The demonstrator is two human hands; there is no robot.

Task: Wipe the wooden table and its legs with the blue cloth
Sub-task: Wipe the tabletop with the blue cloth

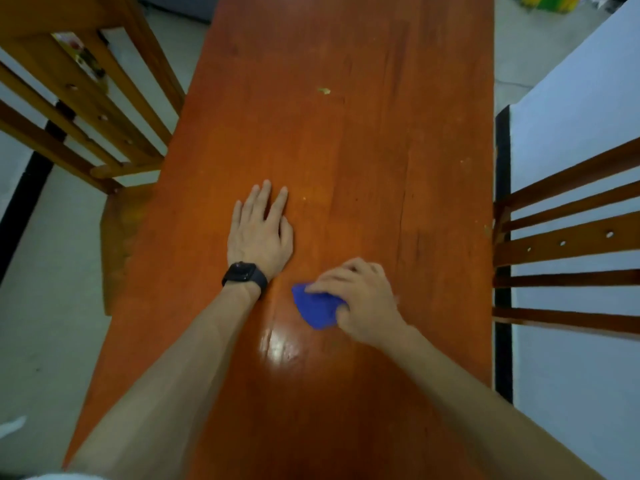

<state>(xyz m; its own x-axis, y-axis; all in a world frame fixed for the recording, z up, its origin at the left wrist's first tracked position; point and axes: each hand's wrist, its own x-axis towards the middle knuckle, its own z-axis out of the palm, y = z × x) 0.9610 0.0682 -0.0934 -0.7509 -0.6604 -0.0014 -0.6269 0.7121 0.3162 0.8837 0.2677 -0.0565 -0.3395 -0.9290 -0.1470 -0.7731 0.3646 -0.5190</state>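
Note:
A long reddish wooden table point(346, 133) runs away from me down the middle of the view. My right hand point(360, 299) presses a crumpled blue cloth point(317, 308) onto the tabletop near me; part of the cloth is hidden under the fingers. My left hand point(259, 230), with a black watch on the wrist, lies flat on the table to the left of the cloth, fingers spread and holding nothing. The table legs are out of sight.
A wooden chair point(86, 109) stands close at the table's left edge, and another wooden chair point(568, 244) at the right edge. A small yellowish crumb point(324, 91) lies further up the tabletop. A shiny glare patch point(282, 348) sits near me. Pale floor surrounds the table.

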